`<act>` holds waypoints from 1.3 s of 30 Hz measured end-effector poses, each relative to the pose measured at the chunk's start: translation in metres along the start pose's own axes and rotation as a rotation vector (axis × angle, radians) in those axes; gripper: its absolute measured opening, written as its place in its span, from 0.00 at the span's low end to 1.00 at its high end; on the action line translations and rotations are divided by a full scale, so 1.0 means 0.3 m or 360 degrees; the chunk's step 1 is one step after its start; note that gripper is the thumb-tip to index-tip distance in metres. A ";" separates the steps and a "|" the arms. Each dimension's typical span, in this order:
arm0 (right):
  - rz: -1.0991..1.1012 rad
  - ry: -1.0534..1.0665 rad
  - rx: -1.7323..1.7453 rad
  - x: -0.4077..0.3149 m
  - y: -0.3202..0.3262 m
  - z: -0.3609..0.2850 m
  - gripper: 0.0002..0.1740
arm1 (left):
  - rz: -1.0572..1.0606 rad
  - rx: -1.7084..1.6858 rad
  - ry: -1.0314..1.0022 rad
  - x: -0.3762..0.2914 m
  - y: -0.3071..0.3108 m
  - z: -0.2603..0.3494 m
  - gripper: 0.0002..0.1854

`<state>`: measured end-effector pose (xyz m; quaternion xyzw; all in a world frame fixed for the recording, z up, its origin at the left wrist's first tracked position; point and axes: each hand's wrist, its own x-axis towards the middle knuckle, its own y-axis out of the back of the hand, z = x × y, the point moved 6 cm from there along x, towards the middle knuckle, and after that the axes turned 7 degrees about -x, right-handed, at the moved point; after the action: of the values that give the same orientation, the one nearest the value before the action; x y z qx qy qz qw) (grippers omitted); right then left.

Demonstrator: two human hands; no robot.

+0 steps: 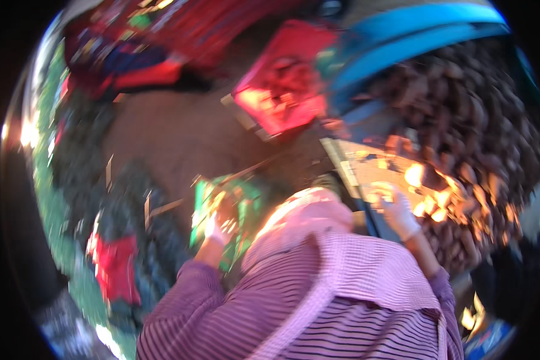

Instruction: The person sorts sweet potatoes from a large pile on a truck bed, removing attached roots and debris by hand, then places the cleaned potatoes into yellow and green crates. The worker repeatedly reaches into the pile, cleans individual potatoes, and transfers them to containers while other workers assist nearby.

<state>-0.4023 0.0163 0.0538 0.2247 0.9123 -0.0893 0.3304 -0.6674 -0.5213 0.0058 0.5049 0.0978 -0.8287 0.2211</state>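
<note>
My left hand (220, 225), in a pale glove, is over a green plastic crate (199, 209) at my left side. A yellowish blur lies at its fingers, and motion blur hides whether they grip it. On the right, my gloved right hand (397, 209) is at the near edge of a sunlit wooden board (364, 159). Its fingertips are lost in glare, so I cannot tell whether they hold anything. Beyond the board lies a large heap of brown elongated roots (468, 112), perhaps sweet potatoes.
A pink-red plastic basket (256, 85) holding several reddish pieces stands ahead on brown ground (171, 130). A curved blue rim (414, 27) borders the heap's far side. Red material (216, 27) lies at upper left, and a red bag-like thing (117, 267) at lower left.
</note>
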 end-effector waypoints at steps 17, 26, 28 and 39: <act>0.2176 -0.0595 -0.0929 -0.192 1.110 0.264 0.39 | -0.0591 0.2671 -0.0528 -0.024 -0.813 -0.147 0.21; 0.2125 -0.1015 -0.0613 -0.166 1.252 0.528 0.46 | -0.2255 0.2749 -0.0849 -0.706 -1.580 -1.004 0.23; 0.2039 -0.0908 -0.0378 -0.190 1.231 0.522 0.48 | -0.2530 0.2628 -0.0391 -0.760 -1.625 -1.259 0.20; 0.1770 -0.0522 0.0252 -0.236 0.948 0.225 0.49 | -0.2420 0.2380 0.0572 -0.889 -1.714 -1.930 0.42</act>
<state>-0.1827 0.2217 0.0435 0.6770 0.5849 -0.0039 0.4468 -0.3425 0.2272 -0.0637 0.4331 -0.1140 -0.5124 -0.7327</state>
